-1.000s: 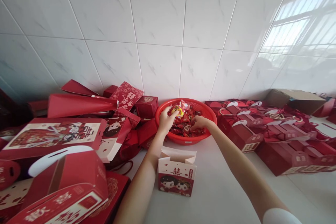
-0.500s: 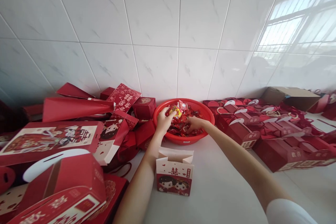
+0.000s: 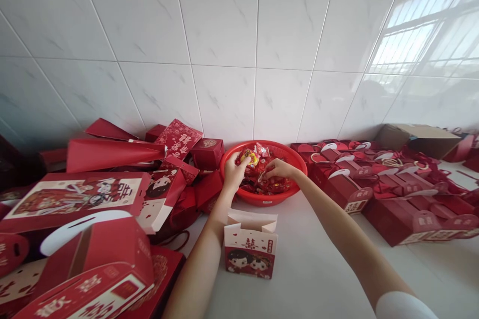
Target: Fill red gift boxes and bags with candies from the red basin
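A red plastic basket (image 3: 266, 201) of wrapped candies (image 3: 275, 185) stands against the tiled wall. Over its left side my left hand (image 3: 235, 168) is closed on a yellow and red wrapped candy (image 3: 251, 157). My right hand (image 3: 277, 169) reaches among the candies at the basket's middle, fingers pressed together; whatever they hold is too small to make out. In front of the basket, between my forearms, a small white and red paper box (image 3: 250, 251) stands upright with its top open.
Red gift boxes (image 3: 108, 249) and red packaging (image 3: 112, 155) are heaped at the left. Rows of red handled boxes (image 3: 396, 214) fill the right side, with a brown cardboard box (image 3: 417, 138) behind them.
My right hand has moved slightly left and up within the basket, and its fingers have drawn together. My left hand still holds the yellow and red candy.
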Demonstrator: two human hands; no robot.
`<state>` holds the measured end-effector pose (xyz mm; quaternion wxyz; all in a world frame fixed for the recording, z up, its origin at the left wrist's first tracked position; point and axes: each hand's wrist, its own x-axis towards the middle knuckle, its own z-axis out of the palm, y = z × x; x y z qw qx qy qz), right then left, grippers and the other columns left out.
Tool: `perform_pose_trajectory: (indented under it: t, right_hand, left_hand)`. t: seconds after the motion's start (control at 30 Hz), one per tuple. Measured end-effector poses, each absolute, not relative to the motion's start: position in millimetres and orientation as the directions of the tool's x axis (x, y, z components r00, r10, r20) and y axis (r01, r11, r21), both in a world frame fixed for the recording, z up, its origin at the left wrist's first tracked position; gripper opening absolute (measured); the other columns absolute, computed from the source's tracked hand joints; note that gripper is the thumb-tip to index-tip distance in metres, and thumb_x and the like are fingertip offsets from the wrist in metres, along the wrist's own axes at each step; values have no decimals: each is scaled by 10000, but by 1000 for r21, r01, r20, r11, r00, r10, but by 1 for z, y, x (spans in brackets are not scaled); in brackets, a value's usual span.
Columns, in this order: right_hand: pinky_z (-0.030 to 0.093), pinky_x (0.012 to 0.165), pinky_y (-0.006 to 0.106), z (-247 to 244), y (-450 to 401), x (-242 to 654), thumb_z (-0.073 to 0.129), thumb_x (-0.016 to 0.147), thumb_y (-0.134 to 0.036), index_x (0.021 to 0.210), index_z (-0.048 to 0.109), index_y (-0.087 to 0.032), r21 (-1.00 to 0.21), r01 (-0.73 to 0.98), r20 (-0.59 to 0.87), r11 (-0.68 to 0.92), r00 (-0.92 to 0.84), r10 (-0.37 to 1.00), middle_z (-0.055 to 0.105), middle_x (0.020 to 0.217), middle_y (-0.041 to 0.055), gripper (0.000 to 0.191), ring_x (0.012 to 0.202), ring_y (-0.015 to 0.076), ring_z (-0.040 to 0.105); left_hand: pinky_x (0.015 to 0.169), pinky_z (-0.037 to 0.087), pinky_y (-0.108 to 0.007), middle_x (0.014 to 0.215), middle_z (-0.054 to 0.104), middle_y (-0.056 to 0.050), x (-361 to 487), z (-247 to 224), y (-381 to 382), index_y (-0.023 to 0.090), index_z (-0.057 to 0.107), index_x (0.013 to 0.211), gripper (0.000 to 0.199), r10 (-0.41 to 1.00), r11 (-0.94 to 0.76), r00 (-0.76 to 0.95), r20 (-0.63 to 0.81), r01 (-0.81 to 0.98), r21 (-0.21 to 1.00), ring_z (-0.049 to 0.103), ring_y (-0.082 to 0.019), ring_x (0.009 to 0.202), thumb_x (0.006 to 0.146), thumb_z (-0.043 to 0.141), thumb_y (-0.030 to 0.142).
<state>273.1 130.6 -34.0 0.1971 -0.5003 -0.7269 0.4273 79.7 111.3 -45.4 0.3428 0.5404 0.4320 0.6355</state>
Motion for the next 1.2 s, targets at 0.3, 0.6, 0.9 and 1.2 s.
perform_pose_trajectory:
  t: [0.3,0.6,0.9,1.2]
  right_hand:
    - [334,431,223,-33,129,276,791,722,-469,515,545,-161,-792,607,-149,64,-295,944,537,463,-17,445,434,81,452]
    - [263,452,233,-37,131,277,768,659,-516,524,442,-185,-739,660,-112,138,-322,940,416,479,-61,484,472,68,348]
    - [285,511,257,-40,133,278,753,667,-476,530,545,-177,-612,761,-261,217,-453,852,444,503,-50,390,519,93,377]
    - [372,586,265,-35,124,268,836,607,-414,672,610,-196,-511,813,-305,278,-474,826,593,678,-20,321,679,169,544]
  left_hand:
    - [813,500,-312,875,727,-42,79,-49,115,183,706,892,223,902,-388,-196,384,19,921,664,-228,881,737,689,342]
    - [796,509,-314,869,732,-43,79,-46,113,178,709,880,209,906,-384,-187,380,16,923,669,-227,855,736,693,328]
    - [821,517,-334,928,747,-60,79,-48,114,169,711,925,243,917,-366,-168,361,6,931,684,-249,919,733,705,319]
    - [840,524,-347,952,744,-73,79,-49,117,156,713,963,300,936,-330,-141,323,-35,943,685,-251,922,714,720,322]
